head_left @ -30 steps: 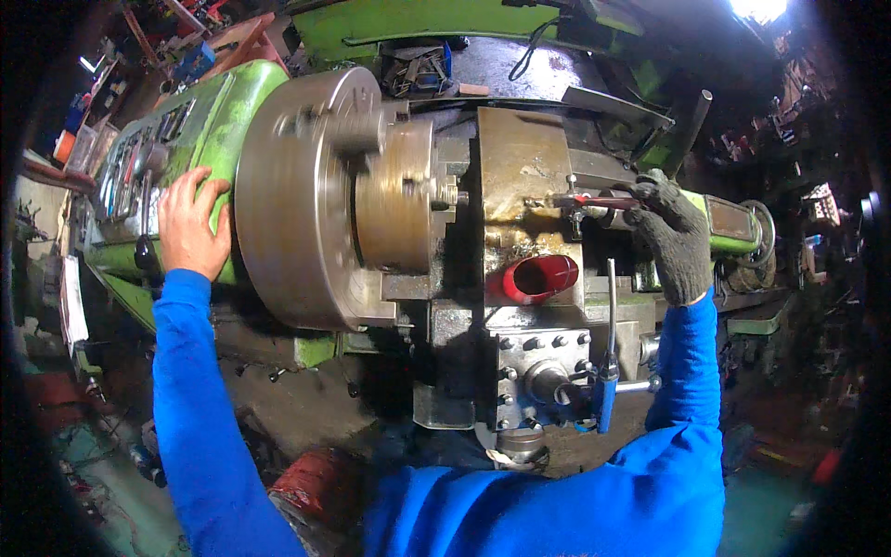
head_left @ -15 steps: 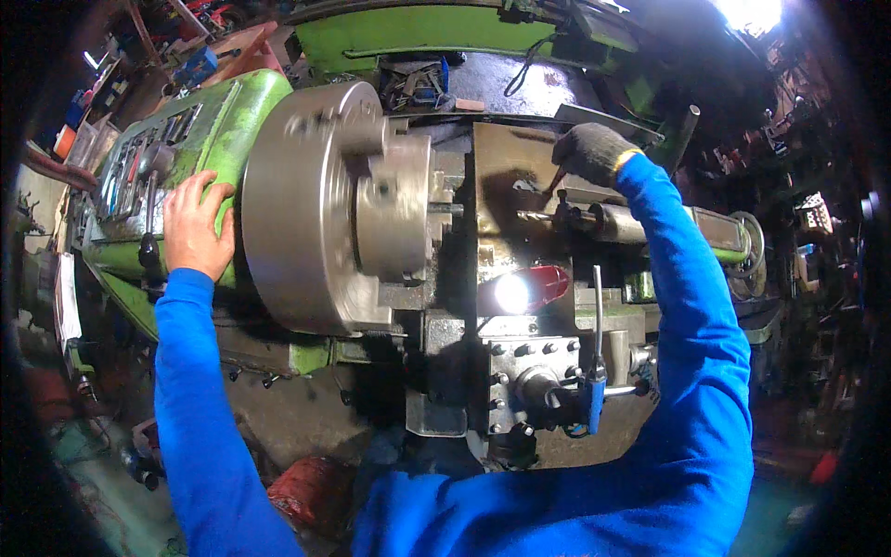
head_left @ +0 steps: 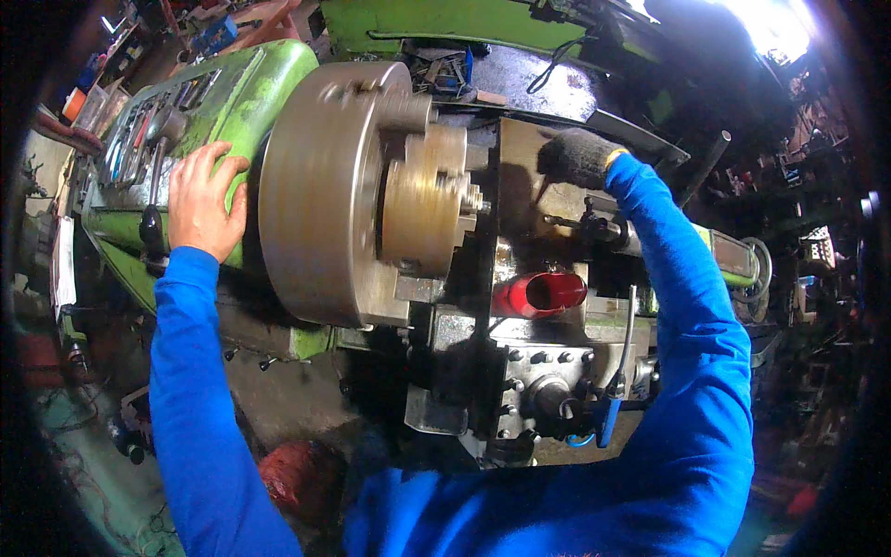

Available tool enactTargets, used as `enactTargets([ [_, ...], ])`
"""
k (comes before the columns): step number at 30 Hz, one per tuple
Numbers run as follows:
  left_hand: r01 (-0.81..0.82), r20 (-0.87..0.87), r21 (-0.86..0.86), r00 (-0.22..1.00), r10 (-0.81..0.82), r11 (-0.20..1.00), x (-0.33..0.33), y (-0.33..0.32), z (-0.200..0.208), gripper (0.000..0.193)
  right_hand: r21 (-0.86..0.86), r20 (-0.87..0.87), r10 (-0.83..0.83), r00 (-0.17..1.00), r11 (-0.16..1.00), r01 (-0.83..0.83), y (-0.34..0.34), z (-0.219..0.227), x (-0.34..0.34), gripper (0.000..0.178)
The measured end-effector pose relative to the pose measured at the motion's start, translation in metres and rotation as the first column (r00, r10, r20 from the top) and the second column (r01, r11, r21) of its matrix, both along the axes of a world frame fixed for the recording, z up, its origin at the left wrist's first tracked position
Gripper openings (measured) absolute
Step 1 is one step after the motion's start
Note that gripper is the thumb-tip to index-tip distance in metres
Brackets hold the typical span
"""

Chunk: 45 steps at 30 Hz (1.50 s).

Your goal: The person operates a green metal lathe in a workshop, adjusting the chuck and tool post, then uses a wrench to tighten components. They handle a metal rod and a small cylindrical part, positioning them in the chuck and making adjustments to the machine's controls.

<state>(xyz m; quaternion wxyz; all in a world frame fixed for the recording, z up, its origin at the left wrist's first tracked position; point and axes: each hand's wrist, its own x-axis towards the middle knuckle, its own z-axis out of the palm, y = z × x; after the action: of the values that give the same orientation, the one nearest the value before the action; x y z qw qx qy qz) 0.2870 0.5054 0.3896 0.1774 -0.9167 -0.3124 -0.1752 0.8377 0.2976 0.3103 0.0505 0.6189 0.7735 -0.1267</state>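
My bare left hand [head_left: 202, 202] lies on the green headstock [head_left: 251, 88] of a lathe, fingers stretched and slightly apart, just left of the chuck. The big steel chuck [head_left: 316, 195] and the round workpiece [head_left: 422, 218] in its jaws are smeared by spinning. My right hand [head_left: 577, 158], in a dark glove with a yellow cuff, is curled above the bed, behind the drill bit [head_left: 561, 221] in the tailstock [head_left: 631, 237]. A thin dark thing seems to stick out below its fingers; I cannot make out what it is. The drill bit stands apart from the workpiece.
A red cup-shaped thing [head_left: 538, 293] sits on the carriage, behind the square tool post [head_left: 548, 395] and its blue-gripped lever [head_left: 608, 418]. Hand tools [head_left: 139, 139] lie on the headstock, beside a black-knobbed lever [head_left: 151, 223]. At the far right is the tailstock handwheel [head_left: 759, 269].
The whole view has shifted a little, moving the machine rightward in the picture. The bright glare on the red thing is gone. Both hands keep about the same places; the chuck still spins.
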Motion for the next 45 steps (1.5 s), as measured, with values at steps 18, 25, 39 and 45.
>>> enactTargets([
  [18, 0.033, 0.042, 0.049, 0.999, -0.035, 0.998, 0.007, 0.004, -0.005, 0.030, 0.434, -0.300, -0.464, 0.833, 0.712, 0.553, -0.114, 0.106, -0.070, 0.021],
  [25, 0.017, 0.080, 0.074, 0.996, -0.023, 0.997, -0.009, 0.007, -0.012, 0.031, 0.361, -0.455, -0.622, 0.637, 0.526, 0.770, -0.236, 0.128, -0.122, 0.016],
  [39, 0.060, 0.523, -0.588, 0.789, 0.322, 0.806, -0.191, -0.287, -0.157, 0.027, 0.228, -0.461, -0.704, 0.541, 0.495, 0.839, -0.261, 0.053, -0.164, 0.032],
  [45, -0.335, 0.060, -0.809, 0.770, 0.635, 0.483, -0.404, -0.450, -0.292, 0.034, 0.126, -0.607, -0.639, 0.472, 0.509, 0.852, -0.269, 0.025, -0.158, 0.040],
])
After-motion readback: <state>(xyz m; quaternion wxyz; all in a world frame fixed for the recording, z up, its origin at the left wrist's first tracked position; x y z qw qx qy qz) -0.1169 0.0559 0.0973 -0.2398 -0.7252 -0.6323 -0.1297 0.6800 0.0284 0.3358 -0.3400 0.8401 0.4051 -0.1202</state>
